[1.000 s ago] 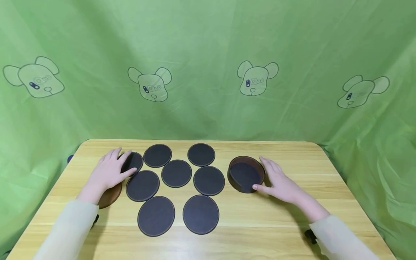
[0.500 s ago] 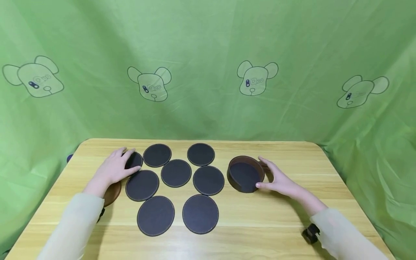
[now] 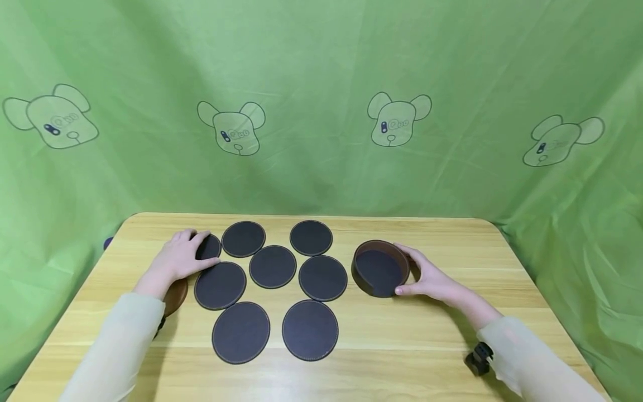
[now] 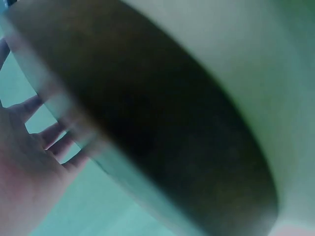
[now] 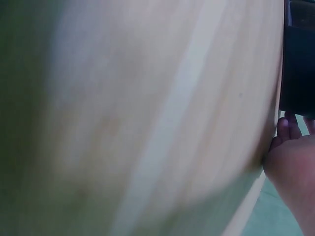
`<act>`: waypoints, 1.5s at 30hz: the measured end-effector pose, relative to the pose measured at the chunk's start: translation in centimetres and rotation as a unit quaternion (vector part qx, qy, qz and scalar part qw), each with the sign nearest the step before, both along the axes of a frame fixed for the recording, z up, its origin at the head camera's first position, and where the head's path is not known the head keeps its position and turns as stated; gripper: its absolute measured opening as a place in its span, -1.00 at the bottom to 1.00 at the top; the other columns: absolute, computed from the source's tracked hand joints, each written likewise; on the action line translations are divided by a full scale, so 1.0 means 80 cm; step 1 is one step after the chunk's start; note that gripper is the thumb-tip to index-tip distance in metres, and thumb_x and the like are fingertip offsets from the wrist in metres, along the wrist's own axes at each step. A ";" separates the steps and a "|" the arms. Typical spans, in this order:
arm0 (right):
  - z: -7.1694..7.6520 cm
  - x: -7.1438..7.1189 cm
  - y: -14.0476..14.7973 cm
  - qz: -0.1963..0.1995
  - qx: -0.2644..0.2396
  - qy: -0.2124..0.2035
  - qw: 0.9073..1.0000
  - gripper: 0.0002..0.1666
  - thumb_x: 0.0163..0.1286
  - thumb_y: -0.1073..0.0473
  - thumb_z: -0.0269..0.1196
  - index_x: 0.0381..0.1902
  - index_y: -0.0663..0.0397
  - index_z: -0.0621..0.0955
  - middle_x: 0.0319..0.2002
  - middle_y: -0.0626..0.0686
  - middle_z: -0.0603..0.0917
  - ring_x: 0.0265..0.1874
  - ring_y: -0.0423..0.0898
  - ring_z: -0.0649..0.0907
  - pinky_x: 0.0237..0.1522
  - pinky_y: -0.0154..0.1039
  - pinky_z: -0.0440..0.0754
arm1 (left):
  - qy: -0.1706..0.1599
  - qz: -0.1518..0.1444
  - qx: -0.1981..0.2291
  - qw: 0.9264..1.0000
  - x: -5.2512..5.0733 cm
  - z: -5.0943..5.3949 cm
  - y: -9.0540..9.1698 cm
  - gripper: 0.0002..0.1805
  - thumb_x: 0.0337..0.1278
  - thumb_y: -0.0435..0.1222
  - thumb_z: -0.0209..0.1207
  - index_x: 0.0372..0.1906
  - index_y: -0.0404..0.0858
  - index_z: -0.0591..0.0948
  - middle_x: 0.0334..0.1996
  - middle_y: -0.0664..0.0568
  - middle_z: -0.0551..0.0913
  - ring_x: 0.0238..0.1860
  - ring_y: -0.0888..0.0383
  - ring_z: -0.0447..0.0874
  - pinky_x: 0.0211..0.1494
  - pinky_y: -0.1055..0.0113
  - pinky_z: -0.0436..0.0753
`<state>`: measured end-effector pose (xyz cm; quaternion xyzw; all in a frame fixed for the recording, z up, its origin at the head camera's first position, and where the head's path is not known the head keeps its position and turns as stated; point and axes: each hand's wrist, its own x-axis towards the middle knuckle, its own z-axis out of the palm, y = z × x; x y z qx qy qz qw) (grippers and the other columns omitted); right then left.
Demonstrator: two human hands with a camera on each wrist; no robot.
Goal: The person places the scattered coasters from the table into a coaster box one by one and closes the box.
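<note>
My left hand (image 3: pixel 176 258) reaches over the leftmost dark round coaster (image 3: pixel 208 248), thumb and index finger spread at its right side; the coaster's left part is hidden. In the left wrist view, the fingers of the left hand (image 4: pixel 29 162) look fairly straight, and a large blurred dark disc fills the middle. Under the left wrist lies a brown disc (image 3: pixel 174 298), partly covered. My right hand (image 3: pixel 427 276) holds the right side of a round dark holder (image 3: pixel 379 271), thumb at its near side and fingers at its far side. The holder stands upright.
Several more dark coasters lie flat between the hands, among them one front left (image 3: pixel 241 333), one front right (image 3: pixel 310 330) and one at the back (image 3: pixel 311 238). They rest on a light wood table (image 3: pixel 402 357). A green curtain (image 3: pixel 321 167) hangs behind.
My left hand has shifted slightly right over the leftmost coaster. My right hand has closed in on the holder's side. Coasters and holder stay about where they were.
</note>
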<state>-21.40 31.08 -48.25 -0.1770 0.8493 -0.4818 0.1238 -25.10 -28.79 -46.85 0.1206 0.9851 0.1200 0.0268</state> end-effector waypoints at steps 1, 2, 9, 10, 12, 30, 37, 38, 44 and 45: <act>-0.001 0.000 0.000 -0.001 -0.002 -0.002 1.000 0.34 0.07 0.28 0.64 0.68 0.23 0.13 0.57 0.41 0.26 0.53 0.38 0.23 0.54 0.32 0.08 | 0.000 0.000 0.001 1.000 0.000 0.000 0.000 -0.05 0.26 0.23 0.29 0.53 -0.33 0.41 0.40 -0.57 0.37 0.43 -0.55 0.31 0.41 -0.48 0.35; -0.001 -0.001 0.001 0.000 -0.002 -0.002 1.000 0.34 0.07 0.28 0.64 0.68 0.23 0.13 0.57 0.41 0.26 0.53 0.38 0.23 0.54 0.35 0.06 | 0.001 -0.001 0.002 1.000 -0.001 0.000 0.000 -0.06 0.26 0.22 0.29 0.53 -0.32 0.41 0.40 -0.57 0.37 0.43 -0.55 0.32 0.41 -0.48 0.35; -0.002 -0.001 0.000 -0.002 -0.009 -0.004 1.000 0.32 0.09 0.27 0.64 0.68 0.23 0.13 0.58 0.41 0.25 0.54 0.38 0.23 0.56 0.26 0.08 | -0.004 0.008 -0.001 1.000 -0.003 0.002 -0.001 -0.05 0.22 0.26 0.31 0.53 -0.25 0.42 0.40 -0.53 0.38 0.42 -0.51 0.32 0.27 -0.51 0.39; -0.003 -0.001 0.000 -0.002 -0.010 -0.006 1.000 0.32 0.10 0.28 0.63 0.68 0.23 0.13 0.58 0.41 0.25 0.55 0.39 0.22 0.56 0.29 0.07 | -0.005 0.011 0.000 1.000 -0.003 0.002 -0.001 -0.04 0.19 0.27 0.32 0.53 -0.23 0.42 0.40 -0.51 0.38 0.42 -0.50 0.31 0.24 -0.51 0.40; -0.003 0.000 -0.001 -0.005 -0.012 -0.012 1.000 0.32 0.10 0.27 0.63 0.68 0.21 0.13 0.59 0.40 0.24 0.56 0.38 0.20 0.55 0.36 0.04 | -0.009 0.018 -0.001 1.000 -0.002 0.003 -0.001 -0.01 0.13 0.30 0.34 0.53 -0.20 0.42 0.41 -0.48 0.38 0.42 -0.48 0.30 0.18 -0.49 0.40; -0.004 -0.001 0.001 0.001 -0.020 -0.019 1.000 0.30 0.14 0.25 0.62 0.69 0.18 0.12 0.59 0.39 0.23 0.55 0.37 0.23 0.55 0.26 0.08 | 0.016 0.002 0.000 1.000 -0.010 0.003 -0.001 -0.07 0.04 0.18 0.41 0.44 -0.26 0.50 0.26 -0.49 0.46 0.27 -0.48 0.41 0.21 -0.46 0.43; -0.005 -0.003 0.002 0.001 -0.020 -0.016 1.000 0.30 0.12 0.26 0.63 0.68 0.20 0.13 0.56 0.40 0.26 0.51 0.39 0.26 0.52 0.41 0.04 | 0.028 -0.002 -0.004 1.000 -0.008 0.006 -0.002 -0.07 -0.03 0.17 0.43 0.41 -0.26 0.51 0.22 -0.47 0.47 0.24 -0.46 0.42 0.24 -0.47 0.41; -0.005 -0.002 0.002 0.001 -0.020 -0.016 1.000 0.31 0.12 0.25 0.63 0.68 0.19 0.13 0.56 0.40 0.26 0.52 0.39 0.26 0.52 0.41 0.04 | 0.030 -0.002 -0.004 1.000 -0.007 0.007 -0.002 -0.07 -0.04 0.16 0.43 0.41 -0.26 0.50 0.22 -0.46 0.47 0.24 -0.46 0.41 0.26 -0.47 0.40; -0.004 -0.001 0.003 0.002 -0.022 -0.014 1.000 0.31 0.10 0.25 0.64 0.68 0.16 0.15 0.57 0.39 0.27 0.52 0.33 0.27 0.52 0.45 0.00 | 0.052 -0.015 -0.009 0.998 -0.004 0.010 0.003 -0.05 -0.07 0.16 0.44 0.42 -0.25 0.49 0.23 -0.42 0.46 0.24 -0.45 0.42 0.26 -0.46 0.39; -0.004 -0.001 0.003 0.003 -0.022 -0.015 1.000 0.31 0.10 0.24 0.64 0.68 0.16 0.15 0.57 0.39 0.27 0.52 0.33 0.26 0.52 0.46 0.00 | 0.057 -0.018 -0.010 0.998 -0.004 0.011 0.005 -0.05 -0.07 0.16 0.44 0.42 -0.24 0.50 0.23 -0.41 0.46 0.25 -0.44 0.43 0.26 -0.45 0.40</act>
